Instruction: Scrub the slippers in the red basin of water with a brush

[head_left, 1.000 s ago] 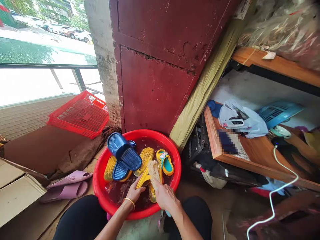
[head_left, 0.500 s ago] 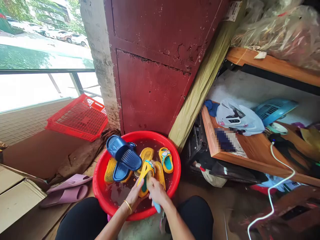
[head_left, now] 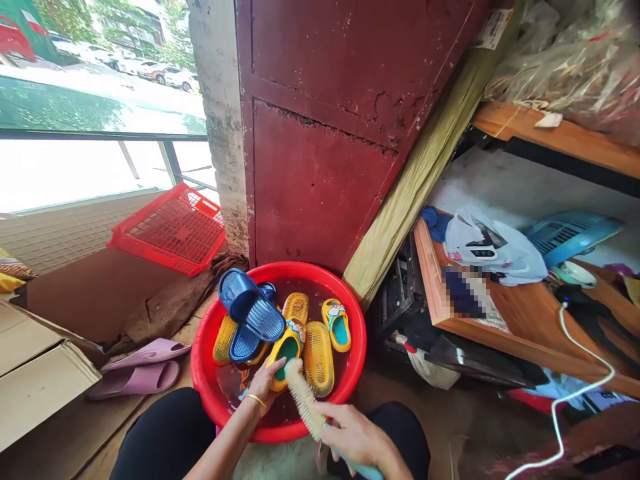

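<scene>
My left hand (head_left: 263,385) grips the heel end of a yellow slipper (head_left: 274,348) with a green insole, holding it over the red basin (head_left: 200,393). In my right hand (head_left: 357,430) is a brush (head_left: 304,400) with pale bristles and a light blue handle. Its tip is close to the slipper's heel; whether they touch, I cannot tell. Dark water fills the basin. Several other yellow slippers lie in it, one of them a small slipper (head_left: 338,325) at the right side. Blue slippers (head_left: 253,305) are piled at the left.
Purple slippers (head_left: 143,377) rest on the floor left of the basin. Behind them a red plastic crate (head_left: 173,233) leans on cardboard. A maroon metal door (head_left: 320,193) stands behind the basin. At the right, a wooden shelf (head_left: 530,327) holds a plastic bag and a blue fan.
My right hand has drawn the brush out of the slipper, down and to the right. The slipper has shifted left, tilting its green insole into view. The whole view has swung slightly left.
</scene>
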`<state>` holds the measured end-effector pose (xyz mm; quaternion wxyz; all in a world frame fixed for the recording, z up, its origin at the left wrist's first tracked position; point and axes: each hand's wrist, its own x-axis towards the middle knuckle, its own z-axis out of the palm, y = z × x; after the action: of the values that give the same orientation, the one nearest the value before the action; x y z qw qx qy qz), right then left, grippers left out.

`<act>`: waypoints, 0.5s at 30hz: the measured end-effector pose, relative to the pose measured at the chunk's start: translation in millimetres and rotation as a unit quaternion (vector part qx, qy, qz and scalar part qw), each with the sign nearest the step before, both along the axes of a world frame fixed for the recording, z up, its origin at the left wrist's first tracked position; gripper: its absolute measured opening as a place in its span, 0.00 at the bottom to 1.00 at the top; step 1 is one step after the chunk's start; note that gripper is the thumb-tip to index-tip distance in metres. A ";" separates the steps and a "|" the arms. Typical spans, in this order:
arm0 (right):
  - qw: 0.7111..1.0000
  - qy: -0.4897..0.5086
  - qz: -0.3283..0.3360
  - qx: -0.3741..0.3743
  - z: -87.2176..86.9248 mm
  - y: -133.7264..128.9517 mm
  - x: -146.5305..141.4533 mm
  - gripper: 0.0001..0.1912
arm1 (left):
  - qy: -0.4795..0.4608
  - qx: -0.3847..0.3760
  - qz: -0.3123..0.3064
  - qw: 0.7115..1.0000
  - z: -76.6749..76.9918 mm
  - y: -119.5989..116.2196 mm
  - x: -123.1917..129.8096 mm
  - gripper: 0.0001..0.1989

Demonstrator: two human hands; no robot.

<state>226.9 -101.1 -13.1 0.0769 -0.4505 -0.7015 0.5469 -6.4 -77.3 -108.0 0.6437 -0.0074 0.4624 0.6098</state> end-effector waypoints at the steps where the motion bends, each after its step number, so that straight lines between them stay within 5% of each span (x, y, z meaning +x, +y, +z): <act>1: 1.000 0.010 -0.025 -0.011 -1.1 4.9 4.2 0.27 | -0.013 -0.020 -0.006 1.000 2.2 -1.7 -0.8 0.28; 4: 0.992 0.004 -0.101 0.077 -11.2 25.5 -2.7 0.31 | -0.089 -0.040 -0.034 0.995 9.7 -8.0 -3.5 0.25; 8: 0.969 -0.043 -0.081 0.227 -18.6 60.5 -36.1 0.27 | -0.114 -0.038 -0.055 0.991 14.4 -13.8 -6.4 0.25; 11: 0.958 -0.086 -0.077 0.261 -13.7 79.1 -52.8 0.28 | -0.099 -0.051 -0.040 0.993 13.9 -14.9 -7.3 0.26; 15: 0.963 -0.069 -0.048 0.256 -25.0 51.2 -59.0 0.29 | -0.122 -0.046 -0.017 0.991 12.5 -10.9 -8.6 0.22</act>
<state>167.8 -49.9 -38.1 0.1668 -0.4855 -0.7993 0.3124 -15.0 -88.2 -95.5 0.7047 -0.1030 0.4077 0.5714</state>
